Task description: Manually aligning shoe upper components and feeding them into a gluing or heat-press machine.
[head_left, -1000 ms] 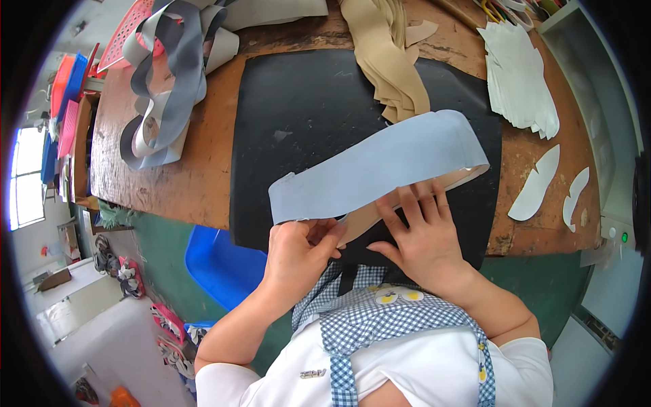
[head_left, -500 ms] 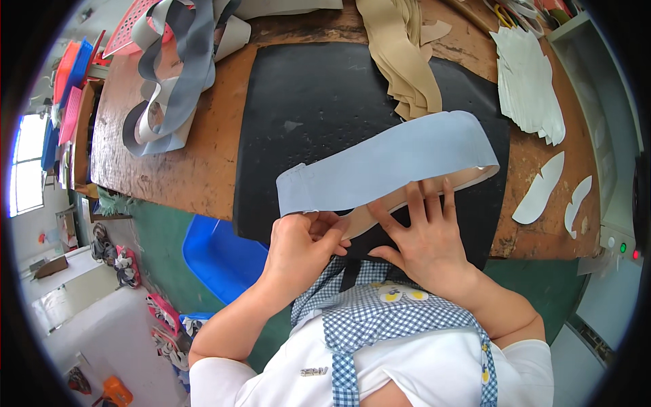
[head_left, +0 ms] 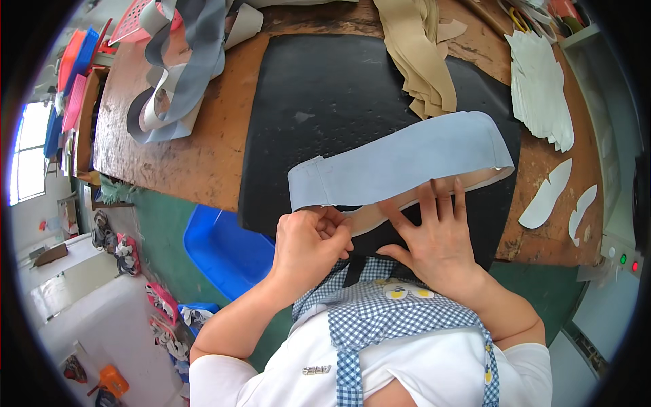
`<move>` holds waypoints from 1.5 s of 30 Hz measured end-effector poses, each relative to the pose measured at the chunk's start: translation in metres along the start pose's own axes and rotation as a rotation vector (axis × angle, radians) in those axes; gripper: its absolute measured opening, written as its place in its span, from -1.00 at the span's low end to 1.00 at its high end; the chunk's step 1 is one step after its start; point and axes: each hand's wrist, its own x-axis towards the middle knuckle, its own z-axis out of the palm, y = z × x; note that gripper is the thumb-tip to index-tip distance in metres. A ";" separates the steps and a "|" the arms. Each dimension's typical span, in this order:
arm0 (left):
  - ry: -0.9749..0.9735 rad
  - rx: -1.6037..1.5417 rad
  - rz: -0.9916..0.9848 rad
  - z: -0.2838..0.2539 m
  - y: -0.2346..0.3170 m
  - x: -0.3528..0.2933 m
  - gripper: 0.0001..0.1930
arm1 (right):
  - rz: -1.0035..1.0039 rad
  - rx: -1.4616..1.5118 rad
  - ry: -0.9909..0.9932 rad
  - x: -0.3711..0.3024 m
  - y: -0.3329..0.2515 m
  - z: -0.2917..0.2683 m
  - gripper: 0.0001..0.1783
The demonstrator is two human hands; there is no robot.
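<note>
A wide pale blue band (head_left: pixel 400 166), joined into a loop with a seam near its left end, stands on edge on the black mat (head_left: pixel 298 129). Its inner face is tan. At the loop's near left corner, my left hand (head_left: pixel 312 241) is closed, thumb against curled fingers, on the band's edge; the fingertips are partly hidden. My right hand (head_left: pixel 437 230) lies flat with fingers spread, its fingertips on the tan near part of the loop and partly under the raised blue side.
Beyond the mat lies a stack of tan strips (head_left: pixel 424 64). Grey and white curled strips (head_left: pixel 193 74) hang together at the left of the wooden table (head_left: pixel 152 159). White cut pieces (head_left: pixel 539 88) lie at the right. A blue plastic tub (head_left: pixel 220 251) stands below the table edge.
The view has shifted slightly, moving the table things a little to the right. My left fingers have curled in more at the band's corner. My right hand keeps its spread pose.
</note>
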 end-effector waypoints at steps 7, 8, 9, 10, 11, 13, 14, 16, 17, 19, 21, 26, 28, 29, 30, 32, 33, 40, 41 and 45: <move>0.015 0.173 0.023 -0.001 -0.003 0.000 -0.82 | -0.059 0.075 -0.043 -0.003 0.001 -0.005 -0.02; 0.085 0.332 0.125 -0.001 -0.010 -0.002 -0.83 | -0.062 0.078 -0.039 -0.002 0.000 -0.007 -0.02; 0.150 0.490 0.232 -0.001 -0.016 -0.004 -0.83 | -0.094 0.093 -0.046 0.000 -0.002 -0.010 -0.06; 0.152 0.495 0.234 -0.001 -0.020 -0.006 -0.83 | -0.127 0.107 -0.052 0.002 -0.004 -0.012 -0.09; 0.245 0.611 0.404 0.001 -0.023 -0.008 -0.84 | -0.127 0.109 -0.047 0.003 -0.008 -0.009 -0.09; 0.318 0.754 0.576 0.007 -0.018 -0.011 -0.84 | -0.378 0.261 0.122 0.008 -0.016 0.003 -0.27; 0.313 0.828 0.684 0.004 -0.015 -0.011 -0.85 | -0.409 0.247 0.207 0.011 -0.021 0.009 -0.48; 0.316 0.994 0.922 -0.002 -0.005 -0.016 -0.81 | -0.422 0.243 0.256 0.011 -0.023 0.020 -0.51; 0.316 1.081 1.067 -0.008 0.003 -0.017 -0.77 | -0.425 0.233 0.302 0.011 -0.022 0.022 -0.55; 0.270 1.228 1.009 -0.025 0.005 -0.014 -0.73 | -0.397 0.230 0.307 0.011 -0.022 0.022 -0.57; 0.291 1.305 0.954 -0.034 -0.007 -0.018 -0.76 | -0.367 0.227 0.306 0.011 -0.022 0.022 -0.56; 0.447 1.470 0.828 -0.022 -0.035 -0.033 -0.68 | -0.308 0.186 0.333 0.011 -0.027 0.017 -0.59; 0.435 1.343 0.878 -0.015 -0.027 -0.028 -0.67 | -0.265 0.202 0.402 0.013 -0.030 0.017 -0.60; 0.427 1.218 0.924 -0.014 -0.024 -0.023 -0.65 | -0.262 0.201 0.397 0.013 -0.028 0.016 -0.60; 0.372 1.198 1.005 -0.014 -0.026 -0.016 -0.61 | -0.265 0.159 0.393 0.013 -0.024 0.014 -0.61; 0.357 1.240 1.048 -0.006 -0.026 -0.012 -0.60 | -0.250 0.096 0.409 0.013 -0.017 0.012 -0.65; 0.363 1.290 1.070 -0.004 -0.024 -0.012 -0.61 | -0.242 0.092 0.406 0.013 -0.013 0.009 -0.65; 0.318 1.133 1.138 0.001 -0.025 0.000 -0.64 | -0.126 0.163 0.483 0.012 -0.008 -0.009 -0.71; 0.332 1.130 1.185 0.001 -0.027 0.002 -0.64 | -0.006 0.323 0.434 0.006 -0.012 -0.012 -0.84; 0.315 0.984 1.241 0.007 -0.021 0.005 -0.67 | 0.585 1.247 0.040 -0.005 -0.024 -0.017 -0.85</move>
